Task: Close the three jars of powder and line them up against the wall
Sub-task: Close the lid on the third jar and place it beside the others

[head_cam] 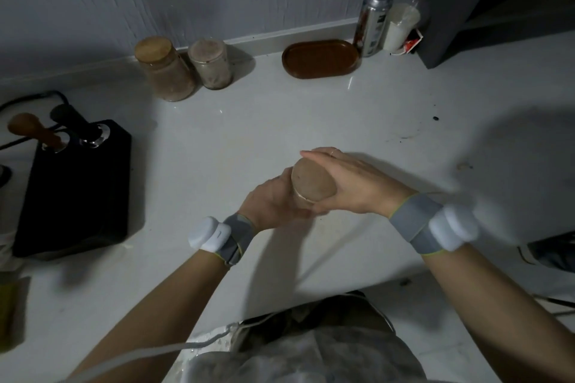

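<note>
A glass jar with a round wooden lid (312, 182) stands in the middle of the white counter (249, 121), held between both hands. My left hand (273, 205) wraps the jar's body from the left. My right hand (345, 183) curls over the lid's right side. At the back, against the wall, stands a jar of brown powder with a wooden lid (165, 70). Right beside it is a second jar (211, 64) with no wooden lid, its powder showing at the top.
A brown oval tray (320, 57) lies at the back, with a metal spray bottle (373, 15) and a plastic cup (399, 26) to its right. A black block (74, 190) holding two tampers sits at the left. A dark cabinet edge (441, 3) rises back right.
</note>
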Demonstrator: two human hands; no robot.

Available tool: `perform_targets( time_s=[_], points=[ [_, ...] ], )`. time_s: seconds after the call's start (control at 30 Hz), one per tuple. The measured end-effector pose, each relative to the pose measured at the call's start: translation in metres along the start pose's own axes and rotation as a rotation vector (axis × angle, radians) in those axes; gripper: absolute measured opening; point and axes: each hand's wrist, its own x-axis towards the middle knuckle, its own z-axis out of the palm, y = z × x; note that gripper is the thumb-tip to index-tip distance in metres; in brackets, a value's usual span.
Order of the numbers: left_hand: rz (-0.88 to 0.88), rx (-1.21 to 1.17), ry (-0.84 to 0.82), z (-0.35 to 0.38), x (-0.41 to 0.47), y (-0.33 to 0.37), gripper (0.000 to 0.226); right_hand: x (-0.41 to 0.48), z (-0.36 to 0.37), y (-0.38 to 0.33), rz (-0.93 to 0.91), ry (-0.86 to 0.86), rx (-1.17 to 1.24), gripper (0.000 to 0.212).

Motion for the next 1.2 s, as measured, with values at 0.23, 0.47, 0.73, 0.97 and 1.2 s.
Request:
perform_targets(
  time_s=[0.23, 0.47, 0.73, 0.97, 1.2],
  points=[
    [0.061, -0.322, 0.152, 0.021, 0.003, -0.004, 0.1, -0.001, 0.0, -0.007, 0.046, 0.054, -0.14, 0.099],
    [0.089, -0.353, 0.154, 0.019, 0.001, -0.003, 0.094, -0.006, 0.013, -0.019, 0.244, 0.223, -0.226, 0.092],
    [0.074, -0.321, 0.129, 0.015, -0.001, -0.003, 0.096, -0.005, 0.015, -0.011, 0.063, 0.123, -0.083, 0.097],
    [0.081, -0.277, 0.094, 0.012, -0.002, -0.002, 0.102, -0.001, 0.015, -0.017, 0.138, 0.09, 0.011, 0.1],
    [0.062, -0.316, 0.117, 0.012, -0.003, 0.001, 0.102, -0.001, 0.007, -0.021, 0.199, 0.183, -0.089, 0.085]
  ],
)
